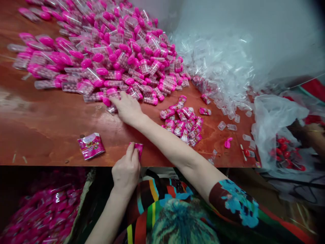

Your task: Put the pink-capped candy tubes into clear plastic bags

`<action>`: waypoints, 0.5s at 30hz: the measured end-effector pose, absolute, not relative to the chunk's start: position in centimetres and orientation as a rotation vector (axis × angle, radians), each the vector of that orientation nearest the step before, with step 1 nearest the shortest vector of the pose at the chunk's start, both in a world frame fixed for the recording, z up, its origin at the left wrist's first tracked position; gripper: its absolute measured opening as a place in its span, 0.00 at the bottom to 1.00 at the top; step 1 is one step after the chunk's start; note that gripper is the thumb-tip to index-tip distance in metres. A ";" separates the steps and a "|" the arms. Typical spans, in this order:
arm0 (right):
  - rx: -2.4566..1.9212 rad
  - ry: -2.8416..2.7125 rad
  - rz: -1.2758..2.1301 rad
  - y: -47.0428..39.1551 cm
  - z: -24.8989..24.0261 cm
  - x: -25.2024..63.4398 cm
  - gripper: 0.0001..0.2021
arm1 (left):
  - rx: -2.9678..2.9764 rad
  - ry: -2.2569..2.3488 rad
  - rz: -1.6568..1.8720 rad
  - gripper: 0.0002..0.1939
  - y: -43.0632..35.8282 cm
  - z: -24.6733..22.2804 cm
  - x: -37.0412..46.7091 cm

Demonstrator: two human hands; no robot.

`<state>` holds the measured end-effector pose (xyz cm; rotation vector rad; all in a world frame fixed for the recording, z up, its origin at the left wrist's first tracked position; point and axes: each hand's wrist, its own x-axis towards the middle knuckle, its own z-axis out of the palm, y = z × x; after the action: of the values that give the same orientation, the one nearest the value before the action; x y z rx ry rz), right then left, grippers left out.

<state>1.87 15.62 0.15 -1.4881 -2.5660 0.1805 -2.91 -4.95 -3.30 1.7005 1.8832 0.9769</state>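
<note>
My left hand [127,167] is at the table's front edge, its fingers closed on a small pink wrapper [139,149]. Stretched out across the table, my right hand [128,107] touches the near edge of a large heap of clear bottles with pink caps [122,51], filled with small pink balls. Its fingertips are at a pink-capped bottle, and whether they grip it is hard to make out. A flat stack of printed pink wrappers [91,146] lies left of my left hand. Right of my right forearm sits a small pile of wrapped bottles [184,122].
Clear empty containers [218,61] are heaped at the back right, a few scattered nearer. A loose pink cap [228,142] lies on the table [50,125]. At the right, a plastic bag [266,115] stands by red items [285,152]. Below left is a container of pink packets [48,210].
</note>
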 end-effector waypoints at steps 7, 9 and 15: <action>-1.293 -2.711 -0.086 12.1 -1.8 2.4 0.17 | 2.010 2.087 0.660 0.18 -5.4 -2.9 -3.3; -1.268 -2.731 -0.095 11.0 -1.5 3.6 0.17 | 2.076 2.133 0.513 0.19 -5.5 -3.1 -3.2; -1.276 -2.774 -0.010 9.0 -0.7 6.5 0.15 | 2.216 2.151 0.488 0.17 -5.5 -3.5 -3.0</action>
<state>6.48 8.98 -0.74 -1.2755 -2.7743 -0.0101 -2.95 -5.52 -3.54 2.2163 2.1510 0.4875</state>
